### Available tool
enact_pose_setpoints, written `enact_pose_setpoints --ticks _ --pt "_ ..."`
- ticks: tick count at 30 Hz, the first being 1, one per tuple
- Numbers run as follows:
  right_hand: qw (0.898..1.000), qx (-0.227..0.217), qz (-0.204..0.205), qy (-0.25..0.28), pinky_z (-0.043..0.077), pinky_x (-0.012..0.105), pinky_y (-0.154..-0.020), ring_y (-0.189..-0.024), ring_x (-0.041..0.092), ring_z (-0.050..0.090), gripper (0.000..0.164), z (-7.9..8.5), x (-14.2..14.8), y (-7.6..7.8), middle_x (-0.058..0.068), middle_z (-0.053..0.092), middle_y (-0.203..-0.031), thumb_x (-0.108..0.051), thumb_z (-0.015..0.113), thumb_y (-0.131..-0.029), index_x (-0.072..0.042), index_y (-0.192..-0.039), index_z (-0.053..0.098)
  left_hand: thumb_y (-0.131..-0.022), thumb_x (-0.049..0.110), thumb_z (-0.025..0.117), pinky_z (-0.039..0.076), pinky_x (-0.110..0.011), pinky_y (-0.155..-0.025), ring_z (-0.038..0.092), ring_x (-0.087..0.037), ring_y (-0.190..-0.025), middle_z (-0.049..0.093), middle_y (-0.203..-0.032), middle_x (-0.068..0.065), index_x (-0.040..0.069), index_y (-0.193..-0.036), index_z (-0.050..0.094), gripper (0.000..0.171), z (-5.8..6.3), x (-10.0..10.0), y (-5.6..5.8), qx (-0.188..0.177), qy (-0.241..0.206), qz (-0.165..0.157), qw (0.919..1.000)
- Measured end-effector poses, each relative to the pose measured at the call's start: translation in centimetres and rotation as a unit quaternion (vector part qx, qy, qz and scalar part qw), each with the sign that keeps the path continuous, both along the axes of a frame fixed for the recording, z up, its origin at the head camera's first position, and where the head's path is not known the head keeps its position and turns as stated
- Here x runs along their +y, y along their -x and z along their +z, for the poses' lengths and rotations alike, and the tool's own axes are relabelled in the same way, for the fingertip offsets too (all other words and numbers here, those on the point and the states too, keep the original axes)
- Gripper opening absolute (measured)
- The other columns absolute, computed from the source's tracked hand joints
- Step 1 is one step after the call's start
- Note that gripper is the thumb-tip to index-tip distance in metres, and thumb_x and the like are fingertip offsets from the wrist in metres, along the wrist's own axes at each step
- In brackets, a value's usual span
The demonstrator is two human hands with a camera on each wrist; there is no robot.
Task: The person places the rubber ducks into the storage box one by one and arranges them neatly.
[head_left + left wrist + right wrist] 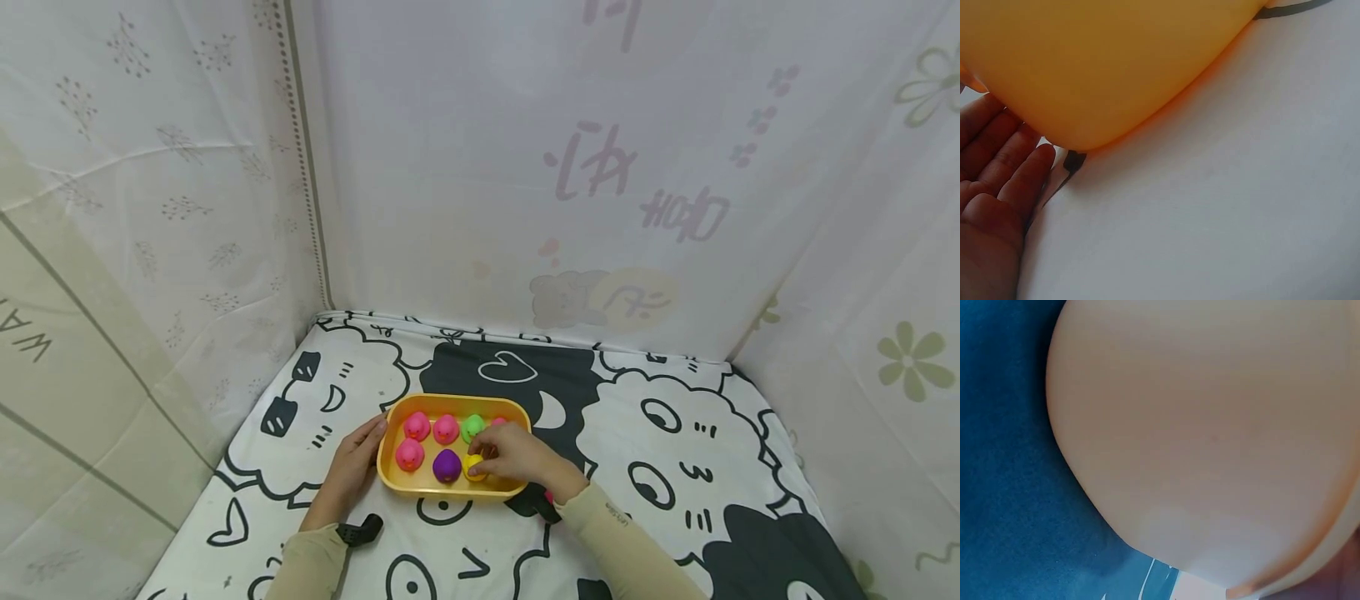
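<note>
An orange-yellow tray with raised walls lies on the patterned cloth and holds small rubber ducks. Several are pink, one is green, and a rounded purple toy sits near the front. With its fingertips, my right hand pinches a yellow duck inside the tray and partly covers a pink one behind. At the tray's left end, my left hand rests its extended fingers against the outer wall. The right wrist view is mostly filled by the tray's wall.
A black-and-white cartoon cloth spreads under the tray. Pale printed curtains close off the back and both sides. Black straps with a wrist camera are on the wrists. A bit of pink shows beside the right wrist.
</note>
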State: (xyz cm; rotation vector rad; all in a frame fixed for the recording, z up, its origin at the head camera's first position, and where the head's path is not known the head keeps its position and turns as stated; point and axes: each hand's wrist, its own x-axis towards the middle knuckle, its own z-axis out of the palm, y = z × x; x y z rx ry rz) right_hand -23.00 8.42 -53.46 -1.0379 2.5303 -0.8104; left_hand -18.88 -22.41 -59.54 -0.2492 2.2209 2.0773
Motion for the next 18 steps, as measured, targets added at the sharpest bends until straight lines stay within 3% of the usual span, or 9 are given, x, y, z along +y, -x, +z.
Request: enact_pose_setpoints --ticks 10,18 --pt "1.000 0.014 0.019 0.009 0.053 0.017 -0.074 -0.081 0.002 0.058 0.031 -0.10 0.19 0.12 -0.018 0.065 -0.090 -0.040 0.080 -0.085 -0.018 -0.107 0.075 -0.095 0.062 0.056 0.041 -0.040 -0.111 0.044 -0.026 -0.141 0.048 -0.152 -0.006 0.016 -0.147 0.053 0.069 0.09 0.03 0.00 -0.003 -0.001 0.004 1.0000" --pt "0.996 -0.010 0.027 0.081 0.055 0.020 -0.079 -0.086 0.002 0.061 0.032 0.06 0.82 0.40 -0.007 0.071 -0.100 -0.035 0.079 -0.087 -0.014 -0.110 0.075 -0.095 0.062 0.056 0.042 -0.038 -0.110 0.046 -0.026 -0.139 0.048 -0.153 -0.006 0.017 -0.147 0.053 0.069 0.14 0.07 -0.06 -0.008 -0.008 0.003 0.9999"
